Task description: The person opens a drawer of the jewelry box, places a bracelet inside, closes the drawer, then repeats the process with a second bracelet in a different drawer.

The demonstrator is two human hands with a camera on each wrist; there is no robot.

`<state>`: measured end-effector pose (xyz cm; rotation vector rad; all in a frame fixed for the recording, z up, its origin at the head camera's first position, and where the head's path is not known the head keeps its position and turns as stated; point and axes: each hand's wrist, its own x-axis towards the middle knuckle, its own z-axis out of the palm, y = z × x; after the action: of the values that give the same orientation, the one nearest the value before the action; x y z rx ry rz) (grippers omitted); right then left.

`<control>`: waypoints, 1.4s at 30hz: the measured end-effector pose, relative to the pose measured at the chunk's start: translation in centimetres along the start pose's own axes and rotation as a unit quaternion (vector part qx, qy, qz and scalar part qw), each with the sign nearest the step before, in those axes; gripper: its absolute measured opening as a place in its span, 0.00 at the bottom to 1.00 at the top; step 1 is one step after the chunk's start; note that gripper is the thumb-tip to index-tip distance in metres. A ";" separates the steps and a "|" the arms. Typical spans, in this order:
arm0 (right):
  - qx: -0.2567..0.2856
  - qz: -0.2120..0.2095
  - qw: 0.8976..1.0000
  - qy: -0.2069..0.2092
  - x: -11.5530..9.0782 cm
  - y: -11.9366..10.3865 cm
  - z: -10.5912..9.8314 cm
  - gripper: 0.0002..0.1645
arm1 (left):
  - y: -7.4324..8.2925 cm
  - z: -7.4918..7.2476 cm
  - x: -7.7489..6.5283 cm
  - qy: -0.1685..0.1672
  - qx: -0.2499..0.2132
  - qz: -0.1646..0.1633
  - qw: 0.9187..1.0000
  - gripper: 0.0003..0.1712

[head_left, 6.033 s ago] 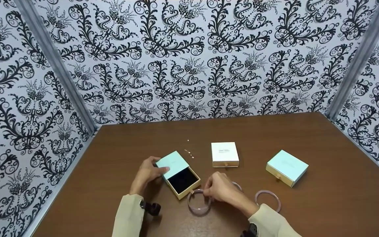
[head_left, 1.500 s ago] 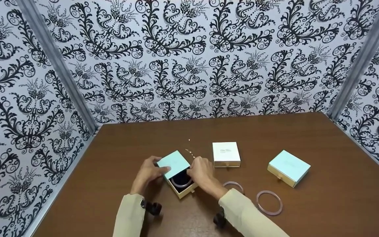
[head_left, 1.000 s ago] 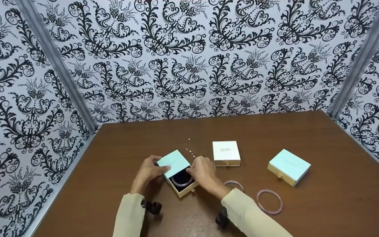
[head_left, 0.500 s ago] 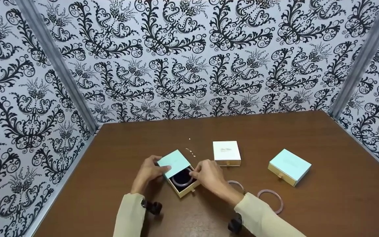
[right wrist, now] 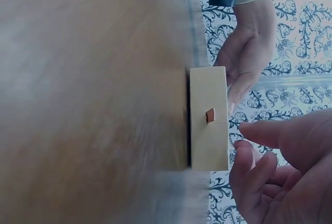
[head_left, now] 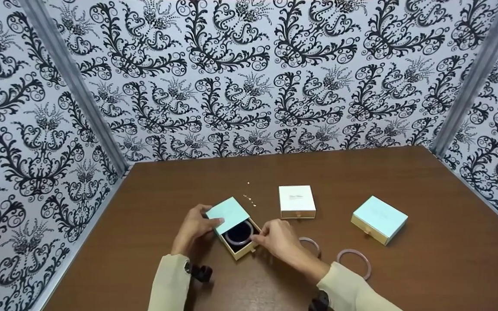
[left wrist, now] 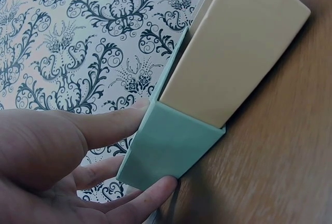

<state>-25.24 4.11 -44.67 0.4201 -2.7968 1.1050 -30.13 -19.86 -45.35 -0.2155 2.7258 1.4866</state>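
Observation:
My left hand (head_left: pixel 195 224) grips the mint sleeve of a small jewelry box (head_left: pixel 229 211), thumb on top and fingers along its side. In the left wrist view, the fingers press the mint end (left wrist: pixel 166 143) beside the cream drawer wall (left wrist: pixel 236 47). The drawer (head_left: pixel 245 251) is pulled partway out, and a pale purple bangle (head_left: pixel 237 244) lies on its black lining. My right hand (head_left: pixel 279 237) is at the drawer's right corner, fingertips right by the bangle. In the right wrist view its loosely bent fingers hold nothing beside the drawer front (right wrist: pixel 207 146).
Two more bangles lie on the brown table: one bangle (head_left: pixel 316 245) partly behind the right forearm, another bangle (head_left: pixel 352 250) further right. A white box (head_left: pixel 296 198) stands behind them, a second mint box (head_left: pixel 381 216) to the right. Small white bits (head_left: pixel 249 199) lie behind the held box.
The right hand has brought a bangle from the table into the drawer, then drawn back toward the drawer's front right corner. The left hand has stayed on the box.

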 end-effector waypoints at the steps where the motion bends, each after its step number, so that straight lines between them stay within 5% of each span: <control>1: 0.008 0.001 1.000 -0.004 -0.1 0.1 0.0 0.16 | 0.0 0.0 0.0 -0.001 -0.001 0.000 1.000 0.36; 19: 0.128 0.081 0.980 -0.127 -0.8 1.6 0.8 0.16 | 0.0 0.1 -0.1 0.003 -0.004 -0.009 1.000 0.35; 42: 0.224 0.099 0.951 -0.190 -0.4 1.6 1.4 0.14 | 0.1 0.0 -0.1 0.001 0.000 -0.025 1.000 0.35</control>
<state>-25.31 4.37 -46.78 0.4374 -2.9352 1.9075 -30.08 -19.76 -45.23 -0.2836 2.7017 1.4745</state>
